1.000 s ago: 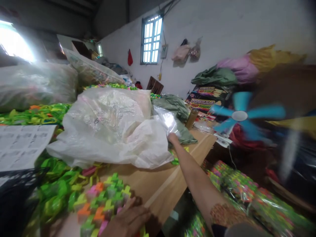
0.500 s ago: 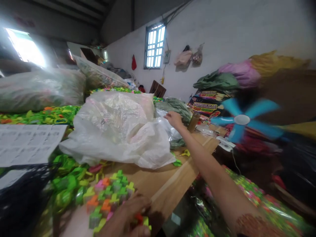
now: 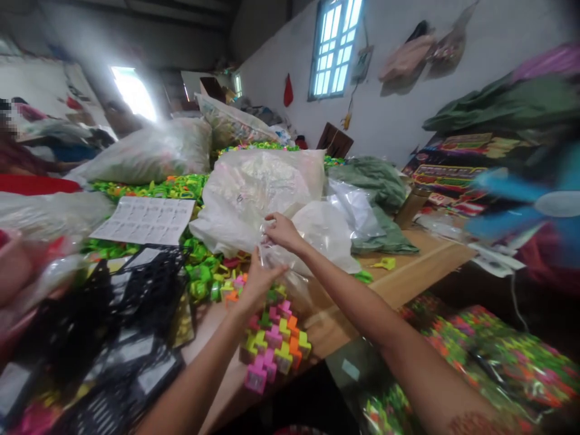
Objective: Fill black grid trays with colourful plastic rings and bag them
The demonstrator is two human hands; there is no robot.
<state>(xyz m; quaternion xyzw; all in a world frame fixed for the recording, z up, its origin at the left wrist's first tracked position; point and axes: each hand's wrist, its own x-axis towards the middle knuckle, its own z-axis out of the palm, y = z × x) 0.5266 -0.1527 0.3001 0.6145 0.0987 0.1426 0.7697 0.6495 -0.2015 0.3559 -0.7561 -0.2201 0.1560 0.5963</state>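
Observation:
Over the table, a thin clear plastic bag point(image 3: 296, 279) hangs between my two hands. My right hand point(image 3: 283, 232) pinches its upper part with bent fingers. Just below and to the left, my left hand point(image 3: 261, 277) grips it, thumb and fingers at the film. Under the hands stands a group of small cross-topped plastic pieces point(image 3: 274, 341) in pink, yellow, orange and green, partly hidden by my left forearm. A big white plastic sack point(image 3: 267, 181) lies crumpled behind the hands. To its right, more clear bags point(image 3: 356, 208) lie on green cloth-like sacking point(image 3: 378, 181).
Black plastic trays or frames point(image 3: 140, 302) and a printed label sheet point(image 3: 147, 219) lie left. Green and yellow pieces point(image 3: 202, 269) are heaped around. A blue fan point(image 3: 521, 202) spins at right, near a brown cylinder point(image 3: 411, 206). Filled bags point(image 3: 512, 356) sit below the table edge.
My right hand has come back from the clear bags beside the white sack, now with a clear plastic bag. My left hand has risen from the coloured pieces to the bag. The view has turned left.

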